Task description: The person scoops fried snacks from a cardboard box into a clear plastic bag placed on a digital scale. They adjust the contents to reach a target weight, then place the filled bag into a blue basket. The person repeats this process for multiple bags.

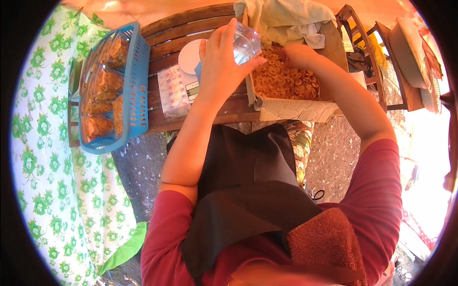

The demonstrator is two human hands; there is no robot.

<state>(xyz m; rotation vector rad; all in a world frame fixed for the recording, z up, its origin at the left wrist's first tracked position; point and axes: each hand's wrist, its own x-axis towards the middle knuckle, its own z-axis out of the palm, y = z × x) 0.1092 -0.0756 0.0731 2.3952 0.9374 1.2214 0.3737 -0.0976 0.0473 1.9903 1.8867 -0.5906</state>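
My left hand [223,68] holds a clear plastic bag [246,43] with its mouth spread, over the table beside a cardboard box. No chips can be made out in the bag. To the right, my right hand [298,56] reaches into the box [297,109], its fingertips down among the ring-shaped fried chips [286,78]; whether it grips any is hidden. Partly behind my left hand stands a kitchen scale with a round white plate [190,57] and a small display [192,90]. Printed plastic packaging [171,91] lies left of the scale.
A blue plastic basket [137,82] with several filled bags of chips [109,84] stands at the left of the slatted wooden table [162,39]. Pale cloths [300,18] drape over the box's far side. Wooden racks [365,46] and a grey basin [409,53] are at the right.
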